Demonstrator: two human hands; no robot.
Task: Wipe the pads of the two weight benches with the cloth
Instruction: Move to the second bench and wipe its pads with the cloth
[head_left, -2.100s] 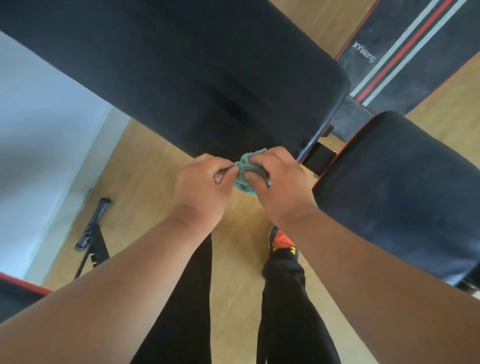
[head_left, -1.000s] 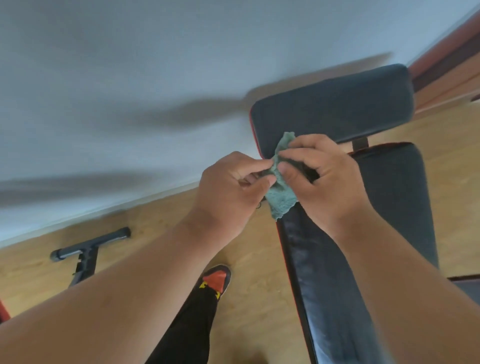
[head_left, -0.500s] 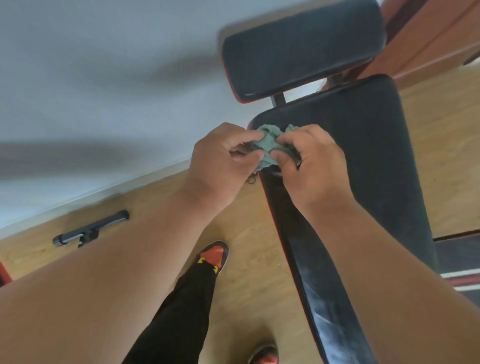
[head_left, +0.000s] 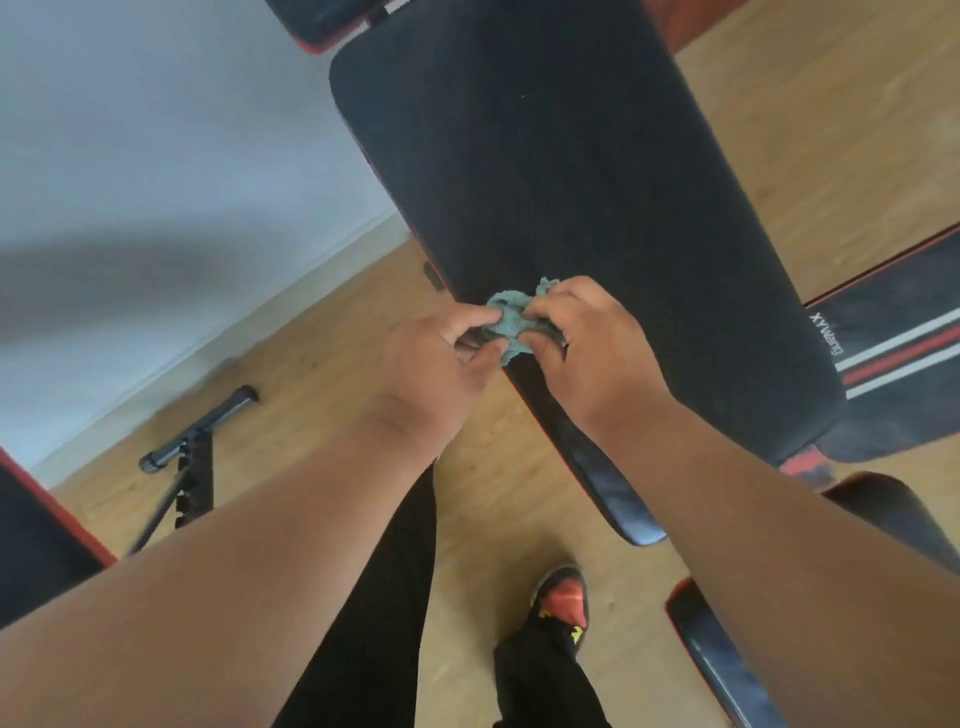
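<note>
Pinching the bunched teal cloth (head_left: 511, 318) between left hand (head_left: 434, 364) and right hand (head_left: 587, 348) just above the near edge of the black bench pad (head_left: 571, 182), risking a dropped or still-wadded cloth barely touching the surface.

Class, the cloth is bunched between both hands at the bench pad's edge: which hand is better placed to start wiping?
Probably the right hand: it is already over the pad, while the left hand hangs beside it.

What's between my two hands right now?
The bunched teal cloth, pinched by the left hand and right hand at the bench pad edge, in the head view.
</note>
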